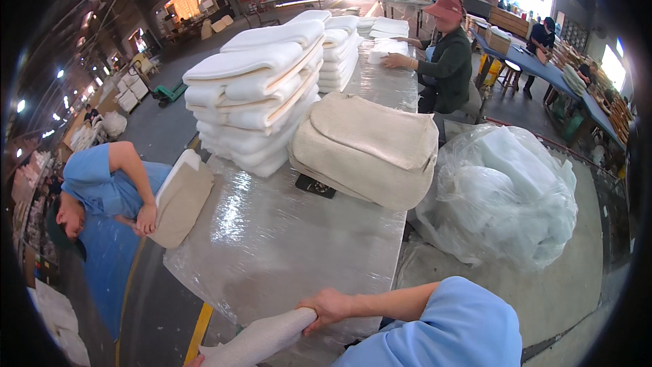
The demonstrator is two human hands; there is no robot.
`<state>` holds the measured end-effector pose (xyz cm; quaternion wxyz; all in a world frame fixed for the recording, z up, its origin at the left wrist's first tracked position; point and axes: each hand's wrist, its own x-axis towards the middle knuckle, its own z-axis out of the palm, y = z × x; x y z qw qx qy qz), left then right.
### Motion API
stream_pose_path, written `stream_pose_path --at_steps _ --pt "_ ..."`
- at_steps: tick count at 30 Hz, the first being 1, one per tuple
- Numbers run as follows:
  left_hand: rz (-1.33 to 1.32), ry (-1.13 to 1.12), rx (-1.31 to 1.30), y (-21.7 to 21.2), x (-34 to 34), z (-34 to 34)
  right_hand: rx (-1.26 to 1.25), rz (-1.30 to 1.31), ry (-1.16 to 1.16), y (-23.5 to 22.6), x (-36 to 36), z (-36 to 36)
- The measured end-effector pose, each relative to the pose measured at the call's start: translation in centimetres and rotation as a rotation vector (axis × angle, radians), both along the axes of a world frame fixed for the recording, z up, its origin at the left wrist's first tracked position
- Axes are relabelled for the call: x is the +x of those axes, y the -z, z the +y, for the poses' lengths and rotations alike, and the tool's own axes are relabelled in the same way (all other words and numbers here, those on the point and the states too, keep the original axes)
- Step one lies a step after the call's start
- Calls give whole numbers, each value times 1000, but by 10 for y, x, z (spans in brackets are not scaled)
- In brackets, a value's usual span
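Note:
My right hand (327, 307) is closed around the near-right end of a pale grey-white fabric piece (261, 341), rolled or folded into a long shape. At the lower edge, only a little of my left hand (195, 361) shows, closed at the other end of the same piece; most of that hand is out of the picture. The fabric piece lies over the near end of a long table (299, 238) covered in clear plastic. Beyond it rests a thick beige fabric bundle (370, 146), folded over, with a small dark flat item (315, 186) partly under it.
Tall stacks of folded white padding (255, 81) stand behind the bundle. A clear plastic bag of white padding (509, 194) sits right of the table. On the left, a co-worker (119, 183) holds a beige piece (183, 200); another person (445, 61) works at the far right side.

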<state>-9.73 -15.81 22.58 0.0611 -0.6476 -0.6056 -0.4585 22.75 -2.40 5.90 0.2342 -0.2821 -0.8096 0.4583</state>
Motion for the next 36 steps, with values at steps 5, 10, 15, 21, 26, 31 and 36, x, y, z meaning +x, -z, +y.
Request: stream_pose_path --at_steps 5,10,15,21,26,31,36 --pt "-63 -143 106 14 -7 -14 8 -23 41 41 19 -10" --pt "-214 -348 45 52 -35 -25 -42 -47 95 36 34 3" --pt "-14 -181 -323 86 -17 -29 -84 -21 289 3 119 47" --pt "304 217 -880 147 22 -4 158 -219 236 3 151 69" --pt "443 337 -1134 143 36 19 -371 388 366 21 156 63" --pt "535 574 -964 119 138 90 -589 551 524 70 141 51" --pt "587 656 -919 106 225 135 -667 645 563 68 147 48"
